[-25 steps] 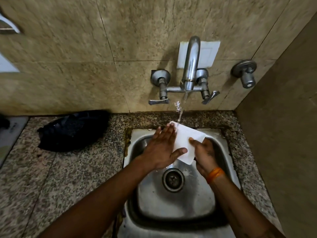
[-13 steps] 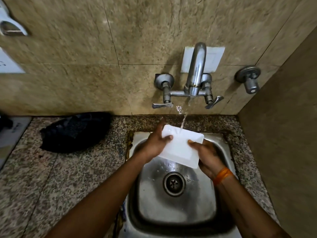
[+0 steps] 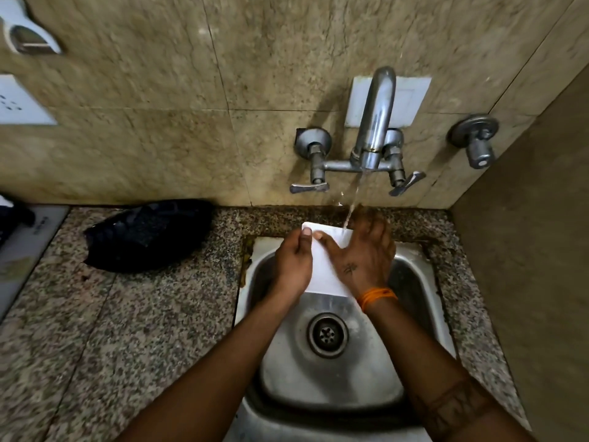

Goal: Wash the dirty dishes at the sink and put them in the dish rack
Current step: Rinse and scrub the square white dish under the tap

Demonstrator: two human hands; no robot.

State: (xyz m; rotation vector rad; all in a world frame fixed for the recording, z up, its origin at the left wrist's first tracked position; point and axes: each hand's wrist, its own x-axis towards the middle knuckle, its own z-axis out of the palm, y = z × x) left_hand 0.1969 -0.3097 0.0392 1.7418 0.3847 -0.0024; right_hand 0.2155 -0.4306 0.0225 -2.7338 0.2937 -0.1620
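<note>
A white square plate is held over the steel sink, under water running from the tap. My left hand grips the plate's left edge, thumb on its top corner. My right hand lies flat on the plate's face, fingers spread, covering its right side; the stream lands beside its fingers. An orange band circles my right wrist. No dish rack is in view.
A black bag-like object lies on the granite counter left of the sink. A second wall valve sits at right, close to the side wall. The drain is in the basin's middle.
My right hand moved from under the plate's right edge onto its face. My left hand shifted to hold the left edge. The plate tipped more upright under the water.
</note>
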